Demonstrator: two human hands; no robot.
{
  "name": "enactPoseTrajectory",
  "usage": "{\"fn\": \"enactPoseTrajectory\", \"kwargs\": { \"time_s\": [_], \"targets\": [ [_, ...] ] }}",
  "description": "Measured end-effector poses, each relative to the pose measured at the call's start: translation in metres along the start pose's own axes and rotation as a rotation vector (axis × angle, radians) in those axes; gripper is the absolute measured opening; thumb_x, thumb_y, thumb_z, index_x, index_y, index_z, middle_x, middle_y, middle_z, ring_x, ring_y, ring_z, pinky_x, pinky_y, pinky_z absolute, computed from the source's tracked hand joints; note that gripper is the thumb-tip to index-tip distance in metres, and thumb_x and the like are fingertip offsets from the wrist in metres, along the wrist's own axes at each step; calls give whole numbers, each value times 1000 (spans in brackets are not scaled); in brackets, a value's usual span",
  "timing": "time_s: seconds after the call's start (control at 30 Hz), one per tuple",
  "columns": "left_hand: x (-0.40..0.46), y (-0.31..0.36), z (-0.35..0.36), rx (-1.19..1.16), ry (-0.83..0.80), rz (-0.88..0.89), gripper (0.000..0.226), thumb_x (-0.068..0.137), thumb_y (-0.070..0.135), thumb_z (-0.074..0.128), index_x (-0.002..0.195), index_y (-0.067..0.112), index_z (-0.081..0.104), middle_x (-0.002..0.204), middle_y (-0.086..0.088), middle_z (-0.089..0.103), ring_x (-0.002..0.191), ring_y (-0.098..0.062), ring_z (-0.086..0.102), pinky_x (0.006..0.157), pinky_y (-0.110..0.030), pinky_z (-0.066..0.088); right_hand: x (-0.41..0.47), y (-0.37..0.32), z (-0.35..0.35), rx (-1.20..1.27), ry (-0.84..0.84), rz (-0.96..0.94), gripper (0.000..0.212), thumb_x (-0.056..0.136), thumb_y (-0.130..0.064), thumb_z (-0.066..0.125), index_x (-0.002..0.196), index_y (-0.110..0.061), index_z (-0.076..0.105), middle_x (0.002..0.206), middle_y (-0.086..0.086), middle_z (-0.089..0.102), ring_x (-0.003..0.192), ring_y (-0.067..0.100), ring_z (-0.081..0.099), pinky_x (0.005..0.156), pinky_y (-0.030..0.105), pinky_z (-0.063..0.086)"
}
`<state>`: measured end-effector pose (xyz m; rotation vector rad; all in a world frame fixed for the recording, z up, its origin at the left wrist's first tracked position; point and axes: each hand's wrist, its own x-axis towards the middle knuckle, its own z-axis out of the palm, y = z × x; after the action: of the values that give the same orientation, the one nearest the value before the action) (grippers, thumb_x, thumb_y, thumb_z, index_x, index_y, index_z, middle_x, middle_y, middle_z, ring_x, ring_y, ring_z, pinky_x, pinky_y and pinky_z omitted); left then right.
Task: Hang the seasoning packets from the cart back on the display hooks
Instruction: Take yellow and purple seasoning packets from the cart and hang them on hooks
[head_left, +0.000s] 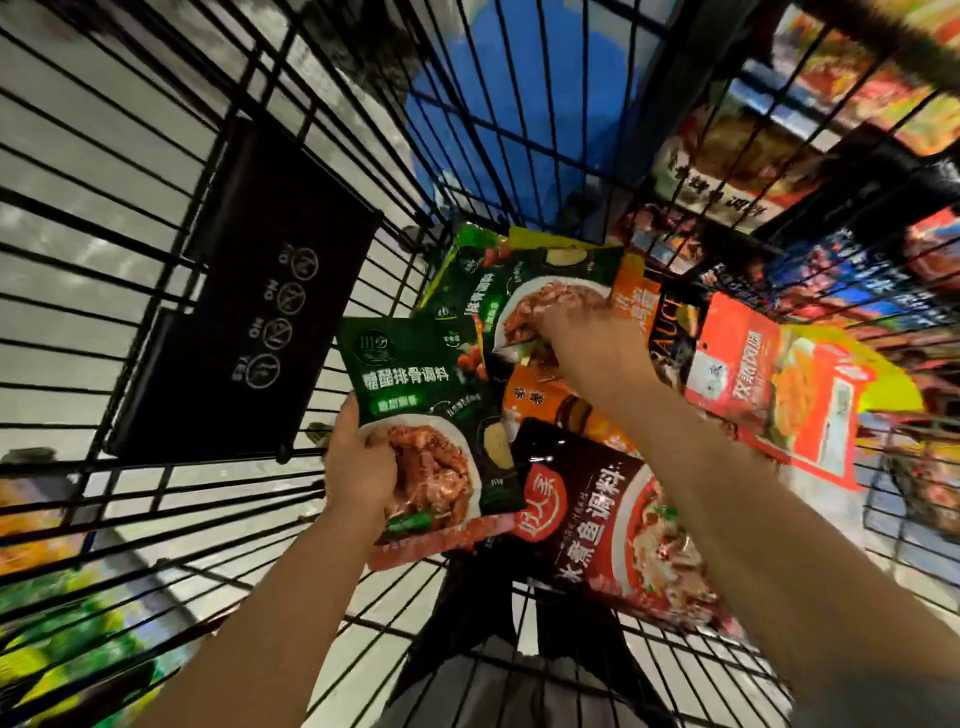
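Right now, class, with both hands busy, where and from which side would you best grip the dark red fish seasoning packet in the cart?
Probably pinch the dark red fish seasoning packet by its left corner, coming from above. It lies flat at the top of the pile in the cart, that corner is bare, while the right forearm crosses its right side. The left hand holds a green packet; the right hand reaches into the pile.

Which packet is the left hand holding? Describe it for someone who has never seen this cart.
Look inside the black wire cart, at the packets piled on its floor. The left hand grips the dark green packet nearest the cart's black plastic flap. Unlike the similar green packet under the right hand, it is lifted clear of the pile.
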<state>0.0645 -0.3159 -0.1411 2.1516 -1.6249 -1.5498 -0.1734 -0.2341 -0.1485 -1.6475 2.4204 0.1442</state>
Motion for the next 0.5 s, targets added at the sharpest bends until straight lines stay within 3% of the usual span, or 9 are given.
{"fn": "enactPoseTrajectory", "kwargs": {
  "time_s": [0.03,0.1,0.17,0.27,0.3,0.37,0.43,0.5],
  "targets": [
    [-4,1,1,-17,-24,-3,57,89,14,42,131,53,49,123,-3,64,109,-30,62,93,-55,52,-15,7,-1,-13,78,4,22,70,-3,72,91,-7,69,66,8,63,59,29,63,47,29,39],
    [-14,9,4,-21,-58,22,56,95,12,40,134,51,48,120,0,66,108,-28,64,92,-54,53,-52,20,-3,6,217,12,6,71,-4,63,76,-7,65,51,5,52,44,27,53,41,25,31],
    [-25,20,10,46,-63,73,55,101,10,39,140,49,43,127,0,63,114,-27,60,97,-52,51,-92,33,-4,27,257,65,18,77,-8,48,75,-7,66,48,5,49,39,26,50,38,24,30],
    [-36,30,16,94,-84,184,55,101,13,43,141,50,40,139,3,57,125,-24,55,104,-51,46,-150,42,-2,38,149,194,24,68,-2,59,89,-5,72,50,8,53,38,28,52,35,25,31],
    [-36,31,18,93,-88,216,53,101,14,45,142,49,41,139,4,57,125,-23,55,105,-51,46,-164,41,-3,56,77,240,29,73,-3,57,98,-4,72,57,11,58,44,31,57,37,30,37],
    [-40,37,20,83,-99,271,51,102,15,46,144,42,42,140,5,57,128,-20,54,109,-49,43,-181,41,-10,103,-94,347,40,89,-9,43,123,-5,64,92,18,68,74,38,68,58,42,52],
    [-45,45,24,72,-134,346,50,103,13,46,146,37,43,141,6,55,130,-16,51,111,-47,41,-192,42,-10,18,-345,290,47,97,-13,35,144,-12,41,129,17,57,100,36,66,74,40,53],
    [-50,53,29,21,-159,379,49,103,11,46,145,36,44,138,7,57,127,-15,53,110,-47,43,-193,44,-6,132,-448,344,43,101,-21,38,144,-18,36,137,10,52,113,32,61,82,39,50]
  ]
}}
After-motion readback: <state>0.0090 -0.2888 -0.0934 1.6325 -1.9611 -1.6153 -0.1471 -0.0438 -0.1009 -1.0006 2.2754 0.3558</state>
